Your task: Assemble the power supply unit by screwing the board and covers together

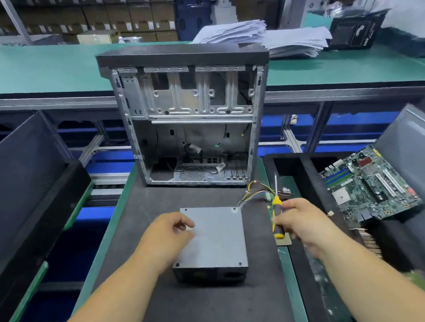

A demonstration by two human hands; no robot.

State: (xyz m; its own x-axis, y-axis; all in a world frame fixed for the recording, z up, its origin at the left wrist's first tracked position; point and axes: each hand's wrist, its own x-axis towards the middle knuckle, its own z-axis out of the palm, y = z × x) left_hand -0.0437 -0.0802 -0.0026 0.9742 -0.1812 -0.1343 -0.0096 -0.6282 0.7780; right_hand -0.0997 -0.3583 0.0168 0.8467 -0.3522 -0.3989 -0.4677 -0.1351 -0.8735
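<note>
The power supply unit point(211, 243) lies flat on the bench point(210, 314), lid up so its corner screws face me. My left hand point(166, 241), fingers loosely curled and holding nothing, rests on the lid, probably to steady it, while my right hand point(299, 221) grips the screwdriver point(277, 213) upright just beside it.

The left hand point(167, 236) hides the power supply unit's point(214, 237) left edge.

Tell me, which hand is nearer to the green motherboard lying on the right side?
Right. The right hand, holding the screwdriver, is just left of the motherboard. The left hand rests on the power supply unit, farther left.
</note>
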